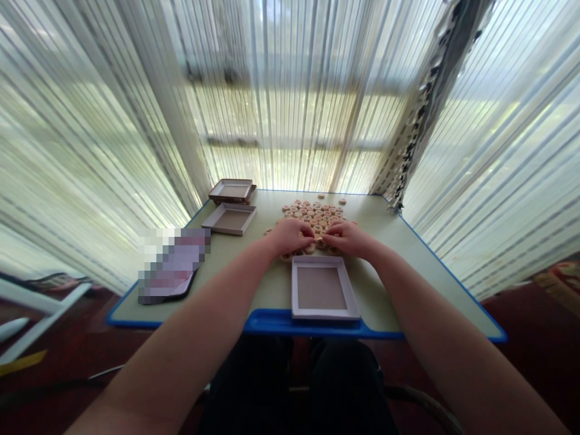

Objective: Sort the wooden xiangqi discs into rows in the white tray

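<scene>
A cluster of round, pale wooden Chinese chess pieces (319,212) with red and dark markings lies on the table beyond my hands. My left hand (292,235) has its fingers curled down at the near side of the cluster, closed on a piece there. From the right, my right hand (345,238) pinches with thumb and forefinger at a piece (321,243) between the two hands. Parts of several pieces are hidden under my palms. Just below my hands sits a shallow white open box (299,313) with a brown-grey bottom, nothing in it.
At the table's left stand another shallow box (222,229) and, behind it, a brown-edged box (230,199) stacked on something brown. A blurred-out flat dark-edged item (181,293) lies at the left. Two loose pieces rest near the far edge. The table (408,272) has a blue rim; curtains surround it.
</scene>
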`<state>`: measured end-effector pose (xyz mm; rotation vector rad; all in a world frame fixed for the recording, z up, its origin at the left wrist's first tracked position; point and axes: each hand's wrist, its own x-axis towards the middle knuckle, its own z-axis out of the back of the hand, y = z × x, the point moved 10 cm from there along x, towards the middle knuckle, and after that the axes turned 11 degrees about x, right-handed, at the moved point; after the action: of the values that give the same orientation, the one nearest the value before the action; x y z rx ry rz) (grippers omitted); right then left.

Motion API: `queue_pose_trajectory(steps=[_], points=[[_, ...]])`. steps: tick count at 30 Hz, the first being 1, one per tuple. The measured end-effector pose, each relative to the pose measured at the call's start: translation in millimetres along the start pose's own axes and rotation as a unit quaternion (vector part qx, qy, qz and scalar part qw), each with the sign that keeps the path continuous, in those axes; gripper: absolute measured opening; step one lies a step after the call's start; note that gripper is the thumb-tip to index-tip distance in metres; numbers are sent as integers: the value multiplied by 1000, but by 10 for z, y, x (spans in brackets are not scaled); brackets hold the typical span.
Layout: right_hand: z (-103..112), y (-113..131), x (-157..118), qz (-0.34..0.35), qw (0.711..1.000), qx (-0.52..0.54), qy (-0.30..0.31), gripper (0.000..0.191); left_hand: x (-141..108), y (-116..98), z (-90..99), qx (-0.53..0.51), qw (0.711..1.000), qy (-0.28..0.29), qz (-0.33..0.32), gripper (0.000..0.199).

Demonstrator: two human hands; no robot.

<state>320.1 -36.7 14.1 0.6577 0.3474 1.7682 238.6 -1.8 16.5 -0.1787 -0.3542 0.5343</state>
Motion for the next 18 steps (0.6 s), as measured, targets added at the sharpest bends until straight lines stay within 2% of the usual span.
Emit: queue_pose_trajectory(steps=[3,9,13,18], points=[[84,-77,-20,-31,999,0,-39,21,-4,32,24,14,1000,-14,6,21],[287,-156,-80,-43,992,-20,-120,21,-30,-6,-56,13,999,36,-6,23],[316,-236,-83,-59,988,-73,-122,22,-52,-44,-11,3,999,38,-21,25],[464,-380,-181,-151,975,-126,-104,24,-66,-39,-39,-5,998,65,-23,27]])
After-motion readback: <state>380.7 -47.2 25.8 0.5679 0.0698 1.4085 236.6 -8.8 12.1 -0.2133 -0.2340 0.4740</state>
